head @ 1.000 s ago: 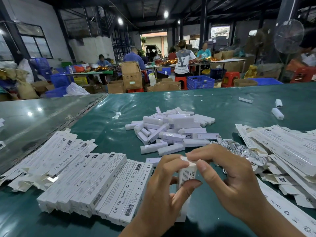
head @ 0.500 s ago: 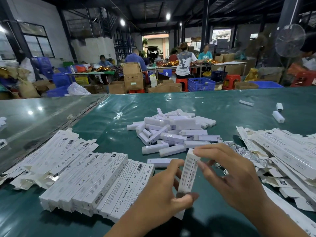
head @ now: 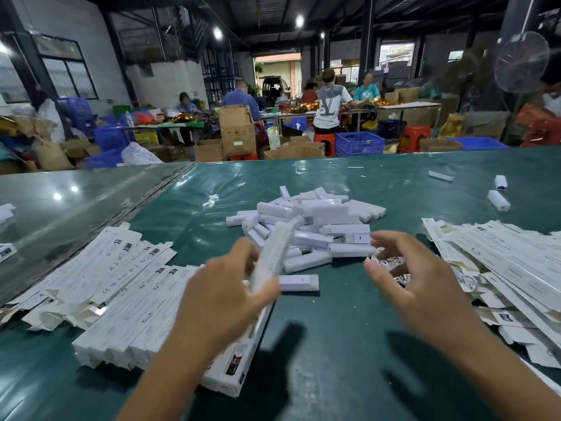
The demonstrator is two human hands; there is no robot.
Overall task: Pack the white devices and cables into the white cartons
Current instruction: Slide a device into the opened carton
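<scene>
Left hand at 7 o'clock, fingers curled in a grip; right hand at 4 o'clock, fingers spread, loosely bent.

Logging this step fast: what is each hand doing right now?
Left hand: holds a long white carton.
Right hand: open, fingers spread above the cables, holding nothing.

Green plastic-covered table; behind it brown cardboard boxes, blue plastic crates, red stools, seated workers.
</scene>
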